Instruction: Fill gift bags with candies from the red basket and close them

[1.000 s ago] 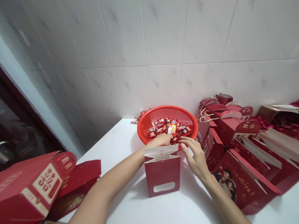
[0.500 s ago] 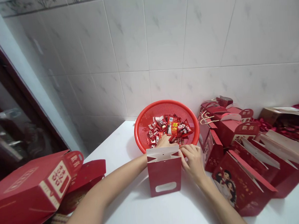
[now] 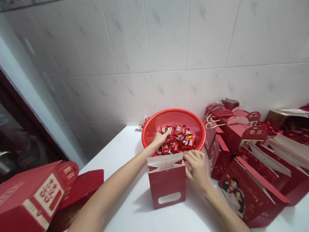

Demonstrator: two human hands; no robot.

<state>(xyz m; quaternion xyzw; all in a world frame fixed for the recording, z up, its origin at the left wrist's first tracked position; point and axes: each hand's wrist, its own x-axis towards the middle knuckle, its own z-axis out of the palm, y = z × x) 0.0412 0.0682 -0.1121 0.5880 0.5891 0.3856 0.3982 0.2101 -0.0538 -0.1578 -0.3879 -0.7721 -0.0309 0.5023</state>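
My left hand [image 3: 160,138] lies among candies [image 3: 180,138] in the far basket [image 3: 188,117]; my right hand [image 3: 198,166] curls at the near box [image 3: 167,185]; I cannot tell either's grip.

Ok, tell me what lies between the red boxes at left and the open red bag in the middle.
In the head view, the left forearm crosses above the white tabletop between the red boxes and the open red bag.

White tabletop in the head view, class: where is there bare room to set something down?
Bare: the tabletop left of the round red plastic basket, beyond the left forearm; and the near patch between the upright red cardboard box, the left forearm and the right forearm. Crowded: the right side, packed with red cardboard gift boxes.
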